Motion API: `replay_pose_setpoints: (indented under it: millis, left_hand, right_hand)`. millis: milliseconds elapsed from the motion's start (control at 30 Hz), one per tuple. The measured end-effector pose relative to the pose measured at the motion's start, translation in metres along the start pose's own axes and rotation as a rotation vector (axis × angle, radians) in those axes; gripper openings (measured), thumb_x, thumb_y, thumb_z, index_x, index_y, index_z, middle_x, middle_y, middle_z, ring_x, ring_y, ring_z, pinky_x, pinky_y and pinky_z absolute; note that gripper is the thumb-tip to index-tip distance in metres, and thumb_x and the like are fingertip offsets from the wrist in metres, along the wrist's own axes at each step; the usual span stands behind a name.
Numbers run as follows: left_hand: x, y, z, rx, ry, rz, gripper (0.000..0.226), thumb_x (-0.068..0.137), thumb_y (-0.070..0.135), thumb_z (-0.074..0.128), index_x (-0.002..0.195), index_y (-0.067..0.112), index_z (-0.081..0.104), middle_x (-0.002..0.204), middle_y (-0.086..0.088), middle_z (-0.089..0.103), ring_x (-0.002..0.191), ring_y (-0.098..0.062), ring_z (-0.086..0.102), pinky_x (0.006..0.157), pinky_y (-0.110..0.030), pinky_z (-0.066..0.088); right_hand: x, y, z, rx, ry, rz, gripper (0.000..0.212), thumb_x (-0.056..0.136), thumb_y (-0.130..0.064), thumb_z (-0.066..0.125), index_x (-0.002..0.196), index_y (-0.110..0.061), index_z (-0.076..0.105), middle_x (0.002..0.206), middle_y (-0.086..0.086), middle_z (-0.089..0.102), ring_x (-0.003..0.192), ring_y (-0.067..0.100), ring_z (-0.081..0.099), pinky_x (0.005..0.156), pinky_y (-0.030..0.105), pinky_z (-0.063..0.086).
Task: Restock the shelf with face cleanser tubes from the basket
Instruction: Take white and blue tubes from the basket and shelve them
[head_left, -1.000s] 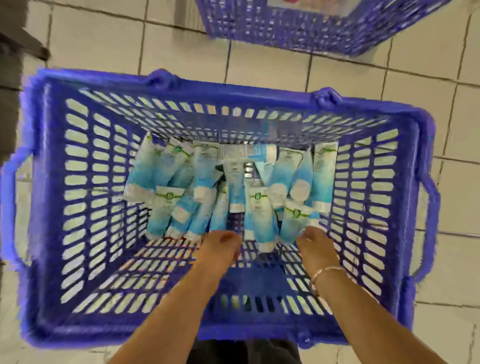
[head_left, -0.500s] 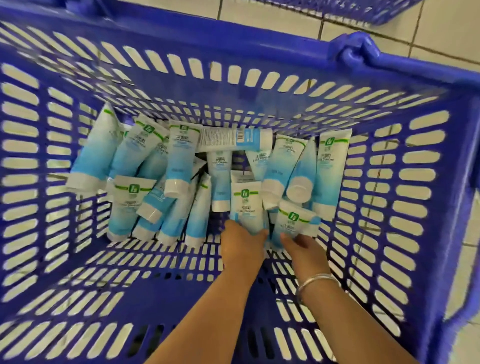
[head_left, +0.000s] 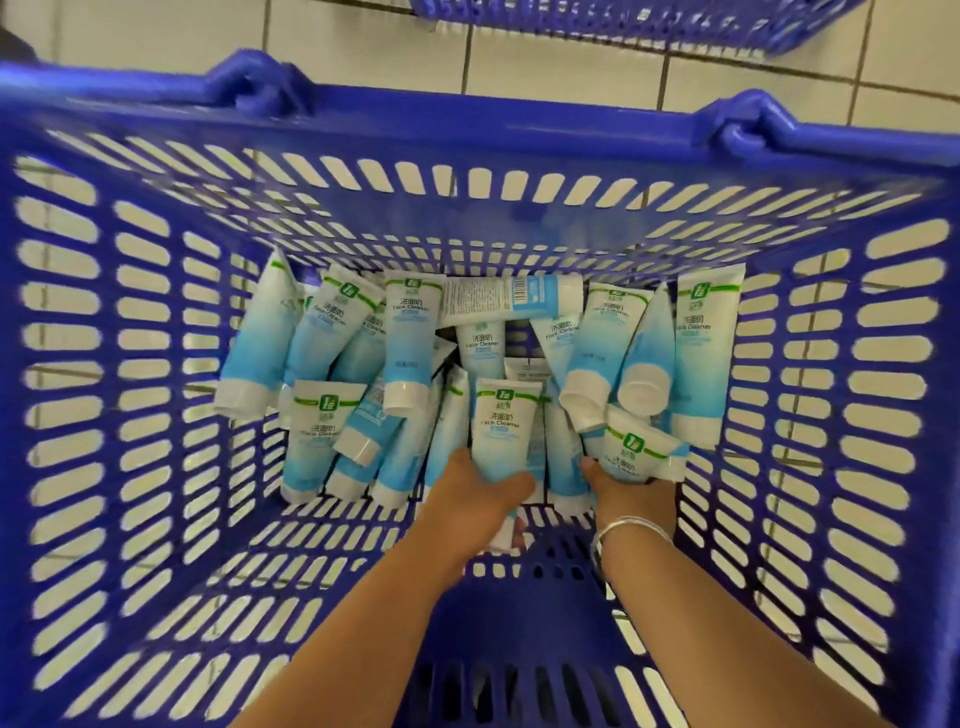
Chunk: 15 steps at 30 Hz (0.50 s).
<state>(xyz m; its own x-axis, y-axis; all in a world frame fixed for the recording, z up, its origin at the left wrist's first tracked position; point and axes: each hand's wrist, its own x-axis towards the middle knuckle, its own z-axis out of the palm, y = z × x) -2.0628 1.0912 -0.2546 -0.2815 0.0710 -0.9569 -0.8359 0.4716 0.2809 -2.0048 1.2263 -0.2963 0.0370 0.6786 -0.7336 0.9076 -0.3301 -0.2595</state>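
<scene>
A blue slotted plastic basket (head_left: 130, 364) fills the view, and several blue-and-white face cleanser tubes (head_left: 410, 343) lie piled at its far end. Both of my arms reach down into it. My left hand (head_left: 475, 501) grips the lower end of one tube (head_left: 501, 431) printed "Face Cleaner", thumb across its front. My right hand (head_left: 634, 496), with a silver bracelet on the wrist, holds another tube (head_left: 641, 449) that lies tilted just to the right. The fingers of both hands are mostly hidden under the tubes.
The basket stands on a floor of pale tiles (head_left: 571, 73). A second blue basket (head_left: 649, 21) sits beyond it at the top edge. The near half of the basket floor (head_left: 519, 623) holds no tubes. No shelf is in view.
The camera has come closer to the basket. Both hands moved forward from the bare basket floor into the pile, and each has closed on a tube.
</scene>
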Motion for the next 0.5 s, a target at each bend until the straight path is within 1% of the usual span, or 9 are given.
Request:
replay_pose_setpoints:
  millis: [33, 67, 133, 167, 267, 333, 400, 433, 500]
  left_hand:
    - [-0.003, 0.001, -0.004, -0.034, -0.013, 0.007, 0.037, 0.078, 0.028, 0.069, 0.107, 0.018, 0.049, 0.097, -0.005, 0.063, 0.074, -0.019, 0.066, 0.069, -0.037, 0.058]
    - [-0.006, 0.002, -0.007, -0.066, -0.024, 0.018, 0.034, 0.078, 0.026, 0.069, 0.106, 0.019, 0.050, 0.094, -0.007, 0.064, 0.065, -0.016, 0.065, 0.061, -0.031, 0.058]
    - [-0.012, 0.002, -0.013, -0.103, -0.022, 0.042, 0.030, 0.079, 0.024, 0.069, 0.103, 0.021, 0.051, 0.089, -0.007, 0.065, 0.053, -0.010, 0.061, 0.051, -0.023, 0.052]
    - [-0.014, 0.002, -0.016, -0.117, -0.013, 0.054, 0.028, 0.079, 0.024, 0.069, 0.102, 0.022, 0.052, 0.088, -0.006, 0.065, 0.053, -0.010, 0.061, 0.051, -0.024, 0.053]
    - [-0.022, 0.002, -0.022, -0.130, 0.016, 0.089, 0.026, 0.078, 0.025, 0.070, 0.097, 0.025, 0.053, 0.088, -0.004, 0.065, 0.065, -0.014, 0.064, 0.066, -0.035, 0.059]
    - [-0.030, 0.002, -0.026, -0.153, 0.028, 0.114, 0.025, 0.078, 0.024, 0.071, 0.095, 0.026, 0.052, 0.085, -0.003, 0.065, 0.062, -0.012, 0.063, 0.066, -0.035, 0.059]
    - [-0.041, 0.003, -0.031, -0.168, 0.051, 0.140, 0.026, 0.079, 0.022, 0.070, 0.099, 0.023, 0.054, 0.086, -0.003, 0.064, 0.060, -0.011, 0.063, 0.064, -0.033, 0.057]
    - [-0.048, 0.004, -0.034, -0.172, 0.065, 0.148, 0.028, 0.079, 0.022, 0.070, 0.102, 0.020, 0.054, 0.087, -0.004, 0.065, 0.060, -0.012, 0.063, 0.065, -0.033, 0.057]
    - [-0.064, 0.006, -0.039, -0.192, 0.085, 0.161, 0.029, 0.079, 0.021, 0.070, 0.103, 0.019, 0.055, 0.085, -0.004, 0.065, 0.064, -0.015, 0.062, 0.067, -0.035, 0.055]
  right_hand:
    - [-0.001, 0.001, -0.001, -0.031, 0.014, 0.002, 0.075, 0.066, -0.027, 0.082, 0.128, -0.005, 0.046, 0.129, 0.017, 0.053, 0.117, 0.034, 0.052, 0.099, 0.046, 0.043]
    - [-0.002, 0.001, -0.003, -0.052, 0.022, -0.006, 0.072, 0.067, -0.030, 0.081, 0.126, -0.006, 0.048, 0.128, 0.017, 0.054, 0.116, 0.034, 0.053, 0.097, 0.045, 0.044]
    - [-0.005, 0.000, -0.006, -0.073, 0.027, -0.039, 0.063, 0.069, -0.032, 0.079, 0.121, -0.007, 0.053, 0.123, 0.015, 0.057, 0.110, 0.033, 0.056, 0.089, 0.038, 0.046]
    - [-0.007, 0.000, -0.008, -0.061, 0.029, -0.063, 0.060, 0.070, -0.032, 0.078, 0.119, -0.008, 0.054, 0.120, 0.014, 0.059, 0.108, 0.032, 0.058, 0.086, 0.036, 0.045]
    - [-0.017, 0.001, -0.012, -0.004, 0.024, -0.132, 0.053, 0.073, -0.029, 0.076, 0.118, -0.011, 0.054, 0.112, 0.007, 0.062, 0.100, 0.028, 0.059, 0.085, 0.034, 0.047]
    - [-0.027, 0.001, -0.015, -0.002, 0.004, -0.209, 0.038, 0.074, -0.031, 0.075, 0.102, -0.014, 0.056, 0.099, 0.003, 0.062, 0.086, 0.021, 0.059, 0.074, 0.029, 0.047]
    - [-0.041, -0.005, -0.017, 0.044, -0.064, -0.286, 0.029, 0.075, -0.031, 0.074, 0.095, -0.020, 0.057, 0.088, -0.003, 0.062, 0.072, 0.007, 0.058, 0.061, 0.018, 0.044]
    - [-0.048, -0.009, -0.018, 0.079, -0.115, -0.304, 0.026, 0.076, -0.029, 0.074, 0.095, -0.020, 0.058, 0.085, -0.005, 0.062, 0.071, 0.003, 0.058, 0.057, 0.015, 0.042]
    - [-0.064, -0.017, -0.022, 0.132, -0.235, -0.288, 0.021, 0.077, -0.025, 0.073, 0.093, -0.022, 0.059, 0.084, -0.004, 0.064, 0.072, 0.005, 0.060, 0.058, 0.018, 0.045]
